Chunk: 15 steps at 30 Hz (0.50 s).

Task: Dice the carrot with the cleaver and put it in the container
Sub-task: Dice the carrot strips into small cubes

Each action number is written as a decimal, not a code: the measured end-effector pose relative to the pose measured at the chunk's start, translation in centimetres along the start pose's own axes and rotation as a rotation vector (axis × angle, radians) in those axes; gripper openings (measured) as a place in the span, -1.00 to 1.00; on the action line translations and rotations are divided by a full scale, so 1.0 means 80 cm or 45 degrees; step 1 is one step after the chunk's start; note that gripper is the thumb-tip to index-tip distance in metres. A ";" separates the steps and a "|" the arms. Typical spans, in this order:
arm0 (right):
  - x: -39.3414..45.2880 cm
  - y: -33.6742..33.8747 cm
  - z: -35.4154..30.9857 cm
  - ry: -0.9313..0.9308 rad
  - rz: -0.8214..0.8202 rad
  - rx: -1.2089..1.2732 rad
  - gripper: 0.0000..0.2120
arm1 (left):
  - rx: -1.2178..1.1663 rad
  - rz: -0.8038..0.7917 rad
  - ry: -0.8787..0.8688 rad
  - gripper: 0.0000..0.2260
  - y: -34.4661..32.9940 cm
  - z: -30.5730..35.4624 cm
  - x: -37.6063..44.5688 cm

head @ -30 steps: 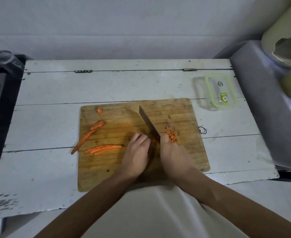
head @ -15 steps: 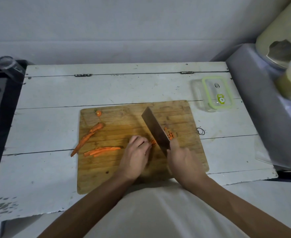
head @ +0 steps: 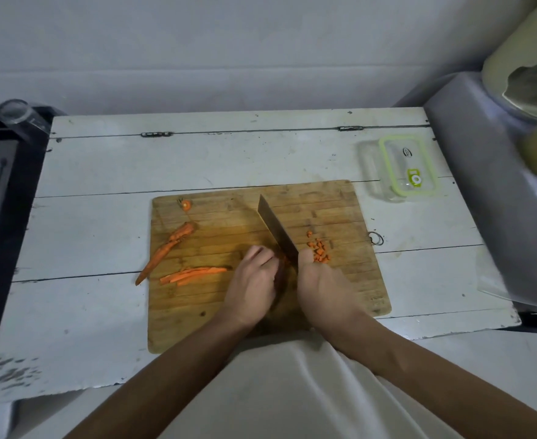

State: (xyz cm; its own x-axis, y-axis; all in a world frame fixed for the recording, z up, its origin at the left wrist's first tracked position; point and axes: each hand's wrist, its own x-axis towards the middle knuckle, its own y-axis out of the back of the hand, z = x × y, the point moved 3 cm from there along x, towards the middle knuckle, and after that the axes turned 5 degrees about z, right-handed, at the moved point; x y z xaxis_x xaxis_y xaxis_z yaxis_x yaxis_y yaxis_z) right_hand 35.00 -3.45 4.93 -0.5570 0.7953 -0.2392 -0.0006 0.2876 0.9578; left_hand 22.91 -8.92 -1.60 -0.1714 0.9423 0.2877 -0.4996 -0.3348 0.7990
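A wooden cutting board lies on the white table. My right hand grips the cleaver, whose blade stands edge-down on the board. My left hand has curled fingers holding carrot strips against the blade; those strips are mostly hidden. A small heap of diced carrot lies just right of the blade. Further left lie more carrot strips, a long carrot piece and a carrot end. The clear container with its green-rimmed lid sits at the back right.
A grey appliance with cream-coloured vessels on it crowds the table's right side. A dark sink or stove edge and a glass border the left. A metal ring hangs at the board's right edge.
The cleaver was lifted and tilted half a second ago; it has come back down onto the board by my left fingers. The view shifted slightly.
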 end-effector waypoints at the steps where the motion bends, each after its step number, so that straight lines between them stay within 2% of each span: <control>1: 0.000 -0.001 0.003 -0.006 0.014 0.019 -0.88 | 0.009 0.002 0.001 -0.83 -0.001 -0.001 -0.002; 7: 0.011 0.009 0.058 -0.191 -0.005 0.100 -0.90 | 0.083 0.063 -0.097 -0.89 -0.006 -0.001 -0.002; 10: 0.009 0.019 0.067 -0.168 0.012 0.167 -0.93 | 0.168 0.107 -0.155 -0.85 -0.002 -0.001 -0.007; 15: -0.014 0.025 0.046 -0.101 0.029 0.190 -0.87 | 0.148 0.119 -0.209 -0.75 0.003 -0.006 -0.022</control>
State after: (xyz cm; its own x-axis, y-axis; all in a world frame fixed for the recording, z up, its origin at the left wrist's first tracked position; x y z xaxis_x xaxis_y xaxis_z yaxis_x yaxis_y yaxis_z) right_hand 38.71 -1.82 6.51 -0.4882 0.8404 -0.2353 0.1375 0.3403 0.9302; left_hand 22.69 -10.65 -2.12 -0.0674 0.8964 0.4380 -0.3850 -0.4284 0.8175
